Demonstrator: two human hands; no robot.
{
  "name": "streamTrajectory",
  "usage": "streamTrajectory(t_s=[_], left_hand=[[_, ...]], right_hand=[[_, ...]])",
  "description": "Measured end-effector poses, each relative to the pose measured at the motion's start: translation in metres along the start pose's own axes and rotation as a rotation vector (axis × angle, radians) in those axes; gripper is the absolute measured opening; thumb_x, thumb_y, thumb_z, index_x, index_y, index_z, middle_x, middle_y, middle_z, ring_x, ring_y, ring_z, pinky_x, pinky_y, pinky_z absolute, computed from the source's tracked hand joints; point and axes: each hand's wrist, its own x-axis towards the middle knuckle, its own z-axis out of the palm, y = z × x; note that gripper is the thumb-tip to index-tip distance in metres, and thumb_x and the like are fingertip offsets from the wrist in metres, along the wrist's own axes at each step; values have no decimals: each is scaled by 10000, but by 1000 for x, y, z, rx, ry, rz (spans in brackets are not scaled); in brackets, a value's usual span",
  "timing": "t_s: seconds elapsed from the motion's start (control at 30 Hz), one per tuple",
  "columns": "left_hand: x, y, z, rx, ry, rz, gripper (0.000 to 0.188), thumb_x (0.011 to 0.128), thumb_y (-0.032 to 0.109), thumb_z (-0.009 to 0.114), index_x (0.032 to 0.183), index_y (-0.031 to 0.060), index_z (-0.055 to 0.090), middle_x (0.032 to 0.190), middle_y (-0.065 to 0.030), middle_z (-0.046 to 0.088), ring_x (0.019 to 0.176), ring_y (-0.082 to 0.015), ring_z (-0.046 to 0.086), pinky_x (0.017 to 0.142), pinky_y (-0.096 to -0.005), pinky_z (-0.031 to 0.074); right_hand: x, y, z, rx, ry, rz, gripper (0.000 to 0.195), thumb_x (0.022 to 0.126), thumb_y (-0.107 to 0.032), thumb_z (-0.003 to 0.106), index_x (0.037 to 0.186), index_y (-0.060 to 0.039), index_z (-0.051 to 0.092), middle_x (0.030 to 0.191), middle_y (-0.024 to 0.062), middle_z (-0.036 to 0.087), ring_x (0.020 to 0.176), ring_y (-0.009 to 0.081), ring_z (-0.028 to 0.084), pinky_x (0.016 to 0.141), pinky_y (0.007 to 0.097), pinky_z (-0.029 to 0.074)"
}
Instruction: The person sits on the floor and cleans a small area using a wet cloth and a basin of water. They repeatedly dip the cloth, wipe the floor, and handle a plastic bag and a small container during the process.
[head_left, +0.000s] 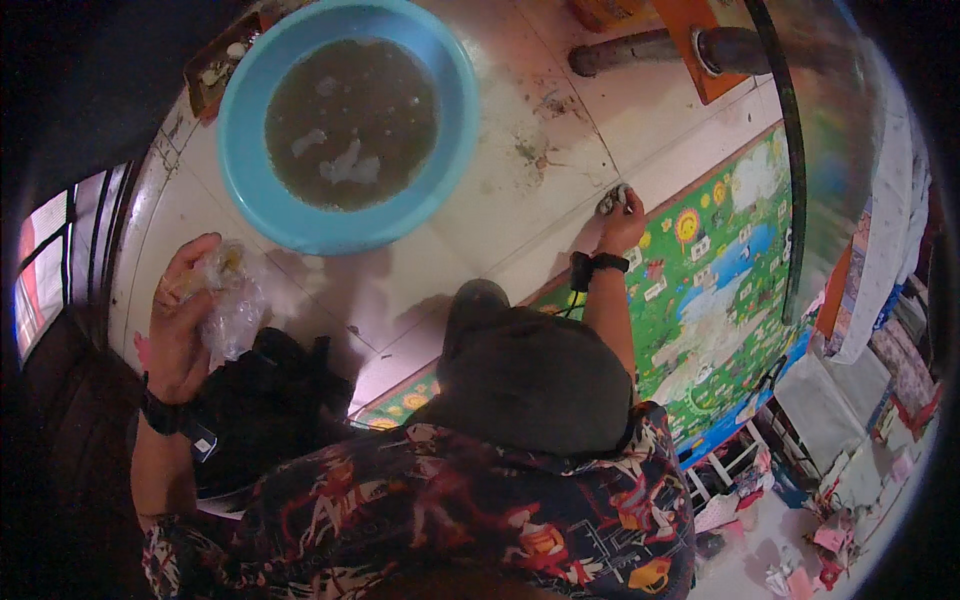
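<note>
My left hand grips a crumpled clear plastic bag, with something small and yellowish showing near its top. Down by the floor, my right hand has its fingers around a small grey and white wad, too blurred to identify. Ahead of me stands a round light-blue plastic basin, apart from both hands. It holds murky brown water with patches of foam on top.
Dirt smears mark the tiled floor. A green printed play mat lies at right, beyond it a jumble of household items. A brown tray with small pale pieces sits behind the basin. A dark pipe-like leg juts in at top right.
</note>
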Motion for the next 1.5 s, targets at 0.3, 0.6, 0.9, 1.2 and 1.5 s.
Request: streamTrajectory(t_s=[0.3,0.6,0.9,1.2,1.5], left_hand=[[1,3,2,5,-23,-48,517,752,-52,508,1264,-2,453,1143,-114,580,986,-205,609,884,-336,508],[-3,3,-9,-12,19,-12,504,756,-43,517,1255,3,464,1166,-113,572,1019,-194,589,906,-332,487],[-3,7,-2,-19,26,-14,509,746,-47,509,1251,5,472,1168,-111,571,1029,-198,583,904,-329,489],[-12,11,-6,18,-14,37,509,743,-43,513,1249,-1,472,1160,-96,570,1028,-184,580,920,-313,472],[-30,10,-16,16,-12,55,501,757,36,579,1244,-7,469,1143,-86,574,1022,-178,585,901,-316,493]], right_hand=[[-2,-82,108,99,-93,-367,367,676,90,610,988,-79,706,836,79,642,757,202,618,713,317,514],[84,-61,96,349,-185,-209,254,847,-121,527,994,16,682,901,116,692,793,221,653,737,337,521],[52,-117,128,179,-264,-611,224,722,1,651,927,-66,712,892,84,684,743,215,641,694,307,510],[-15,-103,77,327,-514,-604,223,759,35,544,893,-53,699,897,79,643,829,205,595,756,323,483],[-48,-6,49,12,-283,-424,453,741,28,593,1154,-148,651,908,84,572,796,260,592,695,345,493]])
